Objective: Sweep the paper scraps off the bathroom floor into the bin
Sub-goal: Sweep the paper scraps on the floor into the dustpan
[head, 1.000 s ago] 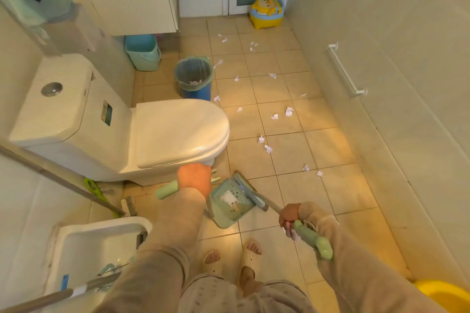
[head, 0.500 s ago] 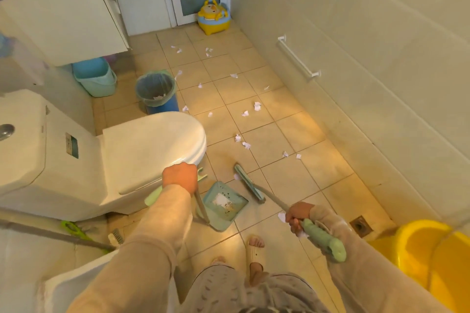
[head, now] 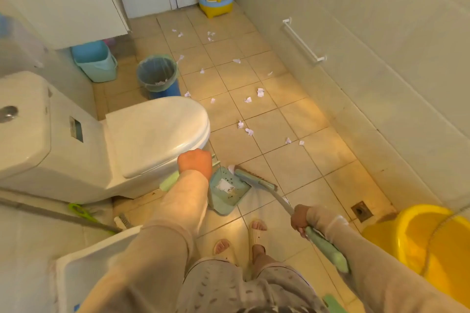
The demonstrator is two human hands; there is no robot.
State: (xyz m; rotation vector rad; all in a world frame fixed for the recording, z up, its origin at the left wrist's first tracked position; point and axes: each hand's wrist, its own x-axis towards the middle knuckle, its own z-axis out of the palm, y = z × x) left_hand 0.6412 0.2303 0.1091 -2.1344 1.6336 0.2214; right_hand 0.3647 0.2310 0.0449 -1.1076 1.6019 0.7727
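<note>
The left hand [head: 195, 164] is a closed fist around the upright handle of the dustpan [head: 227, 189], knuckles up, just in front of the toilet [head: 142, 140]. The right hand [head: 300, 220] is wrapped around the broom [head: 256, 178] handle where the pale shaft meets the green grip, fingers curled shut on it. The broom head lies at the pan's far lip, touching or nearly touching it, with one scrap pressed at its left end and a white piece already resting inside the pan.

Most of the paper scraps [head: 245, 128] are not yet gathered — they lie scattered over the tiles from just beyond the broom head back toward the door, a few close beside the bin [head: 157, 73], which stands behind the toilet bowl and already holds some paper.

Risks from here, as I judge them: the pan sits tilted on the floor, so a hard stroke could push scraps under its lip or past its sides instead of in. The scraps look light — a fast sweep may flick them under the toilet or toward the floor drain [head: 361, 211]. Carrying the pan to the bin, a tip of the left wrist would spill what is inside, and the toilet bowl narrows the path.
</note>
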